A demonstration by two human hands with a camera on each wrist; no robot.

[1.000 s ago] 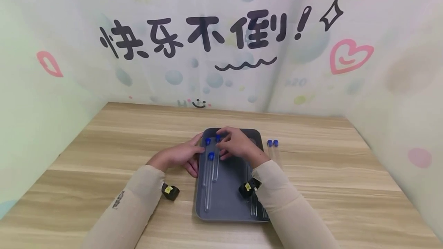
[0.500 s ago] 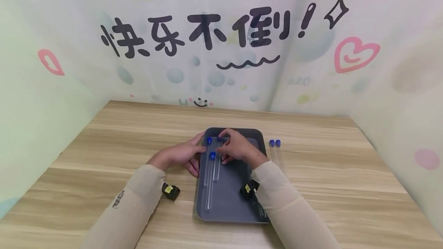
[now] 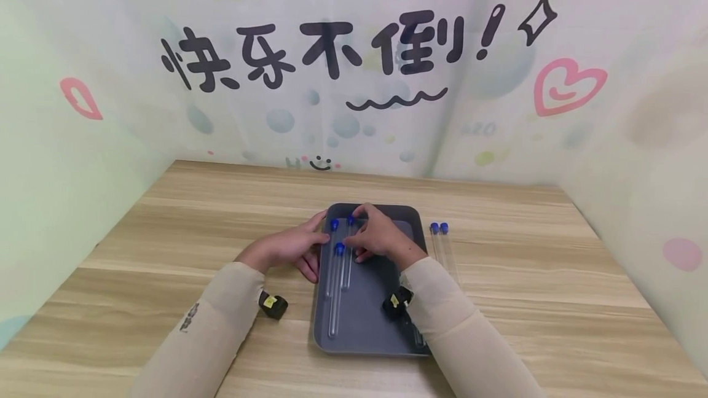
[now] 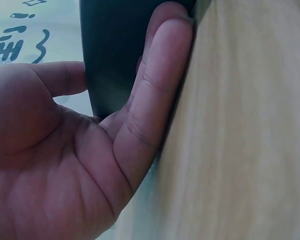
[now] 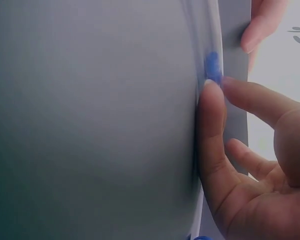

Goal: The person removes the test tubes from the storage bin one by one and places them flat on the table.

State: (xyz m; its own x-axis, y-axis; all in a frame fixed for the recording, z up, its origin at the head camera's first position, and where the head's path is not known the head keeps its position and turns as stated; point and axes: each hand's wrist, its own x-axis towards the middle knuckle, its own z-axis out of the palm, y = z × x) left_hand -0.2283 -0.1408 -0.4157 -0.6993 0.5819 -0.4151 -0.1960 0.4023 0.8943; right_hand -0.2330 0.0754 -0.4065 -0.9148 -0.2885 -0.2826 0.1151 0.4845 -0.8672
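Note:
A shallow dark grey tray (image 3: pixel 367 324) lies lengthwise before me. My left hand (image 3: pixel 290 247) grips its left long side, thumb over the rim; in the left wrist view, the fingers (image 4: pixel 152 90) lie along the outer wall. Along that side inside rest three clear test tubes with blue caps: a front one (image 3: pixel 334 300), one at the left wall (image 3: pixel 328 281) and a far one (image 3: pixel 346 269). My right hand (image 3: pixel 381 235) bends over the far tube, index finger above its cap. The right wrist view shows thumb and fingertip pinching at a blue cap (image 5: pixel 212 65).
To the tray's right, two more blue-capped test tubes (image 3: pixel 439 241) lie side by side on the wooden table (image 3: pixel 531 287). Tube ends (image 3: pixel 419 338) peek out beneath my right forearm. A printed cloth wall (image 3: pixel 310 134) rises behind the table.
My right index finger has lifted slightly, and the far tube's blue cap shows more than half a second ago. Tube ends under my right forearm showed farther left one second ago.

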